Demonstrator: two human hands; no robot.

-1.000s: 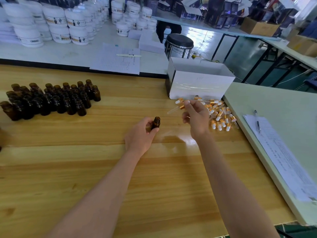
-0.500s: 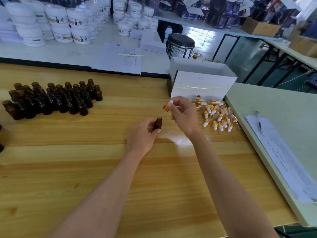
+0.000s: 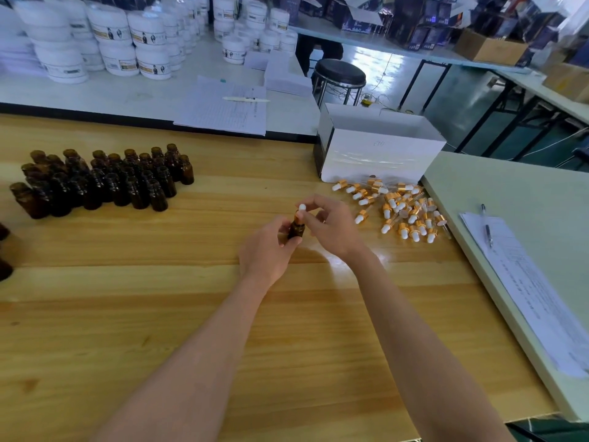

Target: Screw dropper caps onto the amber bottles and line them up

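My left hand (image 3: 266, 250) grips a small amber bottle (image 3: 296, 229) upright over the middle of the wooden table (image 3: 223, 330). My right hand (image 3: 331, 224) pinches a dropper cap (image 3: 300, 210) with a white bulb and gold collar, which sits on the bottle's neck. A cluster of several uncapped amber bottles (image 3: 105, 180) stands at the left. A loose pile of dropper caps (image 3: 395, 208) lies to the right of my hands.
A white open box (image 3: 379, 154) stands behind the cap pile. A pale side table (image 3: 510, 193) at the right holds papers (image 3: 535, 298) and a pen (image 3: 486, 224). Behind are a paper sheet (image 3: 223, 110), white jars (image 3: 111, 43) and a black stool (image 3: 339, 73).
My right hand carried a dropper cap leftward from the pile and set it upright on the bottle in my left hand. The left hand stayed nearly still.
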